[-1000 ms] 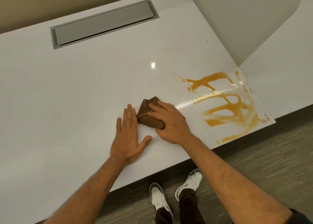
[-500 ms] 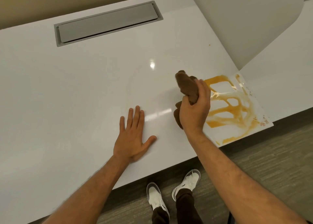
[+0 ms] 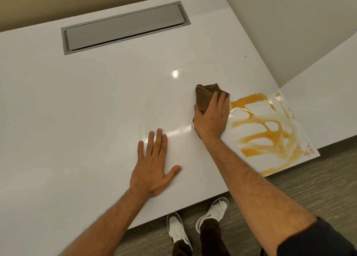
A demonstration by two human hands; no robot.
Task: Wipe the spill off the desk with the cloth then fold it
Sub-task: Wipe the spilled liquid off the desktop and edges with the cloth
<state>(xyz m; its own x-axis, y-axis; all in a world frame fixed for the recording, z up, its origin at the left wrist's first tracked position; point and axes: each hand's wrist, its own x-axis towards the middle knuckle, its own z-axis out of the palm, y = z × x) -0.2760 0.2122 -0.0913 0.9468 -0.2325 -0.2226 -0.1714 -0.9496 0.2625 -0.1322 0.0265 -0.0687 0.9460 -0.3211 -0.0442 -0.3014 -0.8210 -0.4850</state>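
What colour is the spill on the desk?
Orange-amber, in branching streaks: the spill shows clearly in the head view, right of the cloth.

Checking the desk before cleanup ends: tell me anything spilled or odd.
An orange-brown spill streaks the desk's right front corner, unwiped, beside the cloth under the right hand. One stray drop sits farther back.

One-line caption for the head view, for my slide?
Right hand presses brown cloth beside orange spill; left hand flat on desk.

Beige wall (grey carpet)
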